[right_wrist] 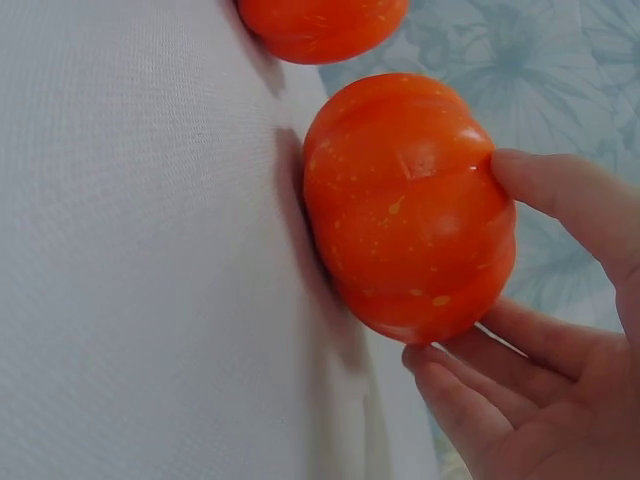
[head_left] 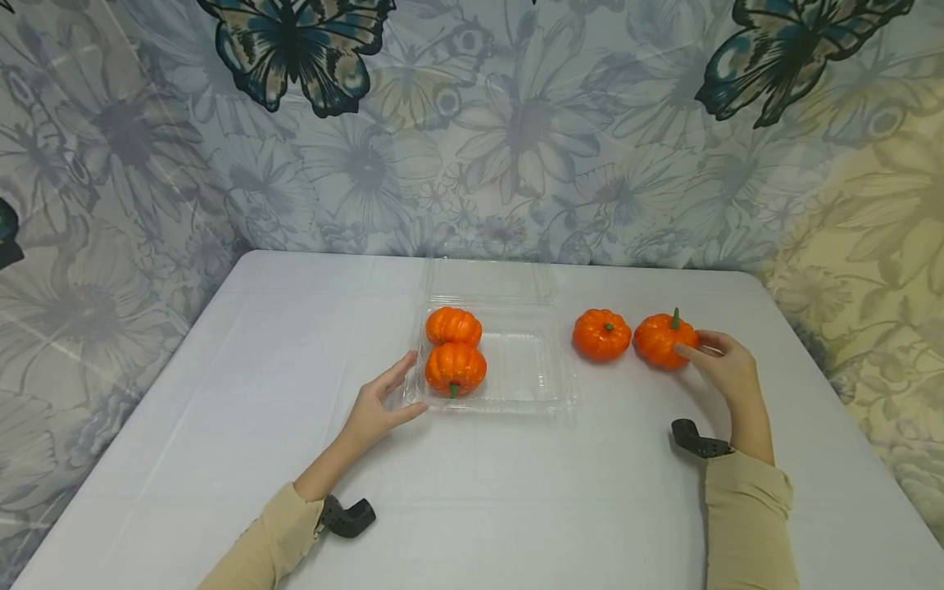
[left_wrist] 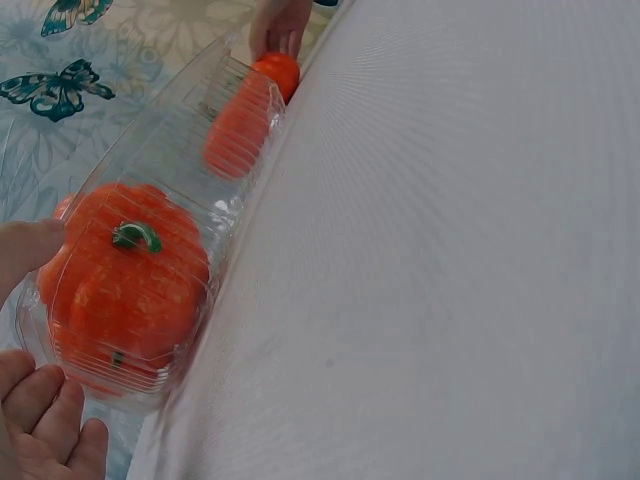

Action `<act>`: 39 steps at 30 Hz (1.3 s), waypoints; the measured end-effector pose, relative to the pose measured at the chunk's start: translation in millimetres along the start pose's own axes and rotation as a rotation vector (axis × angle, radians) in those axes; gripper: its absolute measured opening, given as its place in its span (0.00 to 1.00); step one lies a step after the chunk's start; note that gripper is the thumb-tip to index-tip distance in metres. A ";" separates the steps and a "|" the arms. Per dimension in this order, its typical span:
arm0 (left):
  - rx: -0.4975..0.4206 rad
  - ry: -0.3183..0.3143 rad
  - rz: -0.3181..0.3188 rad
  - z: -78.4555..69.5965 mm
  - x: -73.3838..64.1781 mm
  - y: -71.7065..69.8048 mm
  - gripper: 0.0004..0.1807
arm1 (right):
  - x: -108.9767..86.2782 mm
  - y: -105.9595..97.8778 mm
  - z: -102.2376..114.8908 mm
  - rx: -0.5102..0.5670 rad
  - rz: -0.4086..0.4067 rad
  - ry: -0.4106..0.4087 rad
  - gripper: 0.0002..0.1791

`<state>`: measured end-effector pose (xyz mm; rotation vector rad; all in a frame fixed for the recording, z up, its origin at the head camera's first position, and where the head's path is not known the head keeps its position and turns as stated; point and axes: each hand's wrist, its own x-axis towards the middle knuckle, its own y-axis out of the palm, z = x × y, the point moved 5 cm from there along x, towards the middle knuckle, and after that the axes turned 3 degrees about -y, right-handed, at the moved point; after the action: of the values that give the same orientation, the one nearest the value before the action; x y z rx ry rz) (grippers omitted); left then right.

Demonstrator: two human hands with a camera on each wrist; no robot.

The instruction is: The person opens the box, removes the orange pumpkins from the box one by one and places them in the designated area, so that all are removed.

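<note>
A clear plastic clamshell container (head_left: 527, 369) lies with its lid folded back. On its left side sit two small orange pumpkins, a rear pumpkin (head_left: 451, 325) and a front pumpkin (head_left: 455, 370) with a green stem toward me. My left hand (head_left: 374, 407) is at the container's left edge, thumb and fingers spread apart; whether it touches the plastic I cannot tell. To the right of the container, my right hand (head_left: 726, 369) holds a pumpkin (right_wrist: 400, 210) between thumb and fingers, its green stem pointing up. Close to its left stands another pumpkin (head_left: 601, 334).
A white cloth (head_left: 516, 500) covers the table under everything. Behind the table rises a patterned curtain (head_left: 516, 164) with flowers and butterflies. Black wrist mounts, a left mount (head_left: 348, 516) and a right mount (head_left: 699, 440), jut out beside the beige sleeves.
</note>
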<state>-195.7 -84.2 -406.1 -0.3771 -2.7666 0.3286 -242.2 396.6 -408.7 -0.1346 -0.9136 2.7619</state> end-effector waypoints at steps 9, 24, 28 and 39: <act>-0.012 0.006 0.004 0.4 0.7 -0.7 0.37 | 0.8 -1.1 1.2 0.014 0.017 -0.015 0.43; -0.005 0.027 -0.011 -0.6 1.5 -0.1 0.39 | 24.5 -6.0 -28.5 -0.050 -0.059 -0.104 0.41; 0.005 0.029 -0.008 0.4 1.0 0.1 0.40 | 7.7 -6.2 -5.3 0.032 -0.073 -0.121 0.40; 0.006 0.046 -0.009 -0.6 -0.6 -0.3 0.38 | 43.5 -13.4 -35.3 0.216 -0.173 -0.310 0.34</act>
<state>-195.0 -84.6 -405.6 -0.3655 -2.7210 0.3214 -276.3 438.1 -429.6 0.3991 -0.6478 2.7372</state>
